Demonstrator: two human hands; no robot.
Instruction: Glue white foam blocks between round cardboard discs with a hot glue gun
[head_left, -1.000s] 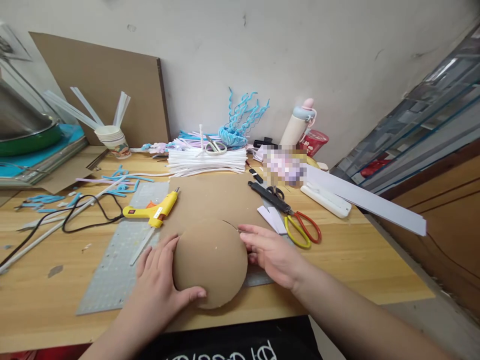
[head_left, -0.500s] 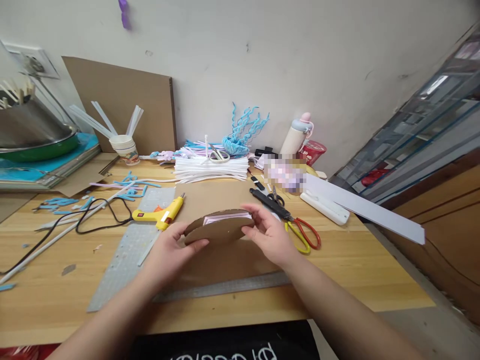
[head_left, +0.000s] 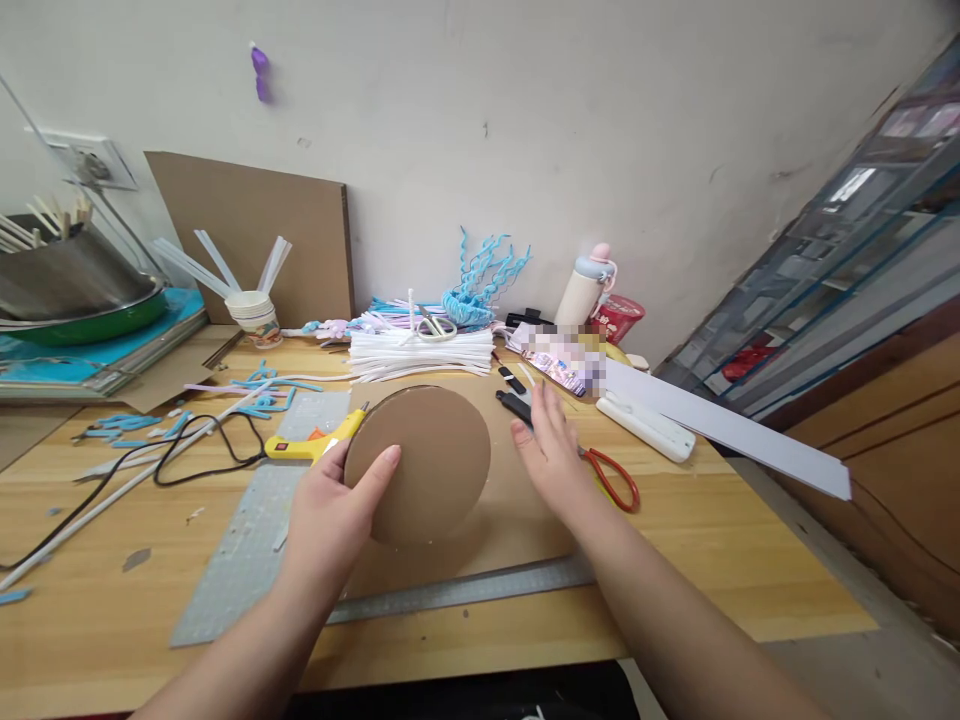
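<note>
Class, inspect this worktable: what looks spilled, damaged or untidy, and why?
Short blue pieces lie strewn at the left, unlike the neatly stacked white strips. Nearer the front, a grey patch interrupts the wooden tabletop; stain or scrap, I cannot tell.

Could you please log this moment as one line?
left hand: holds cardboard disc | right hand: open, apart from disc | yellow glue gun: lies beyond left hand
</note>
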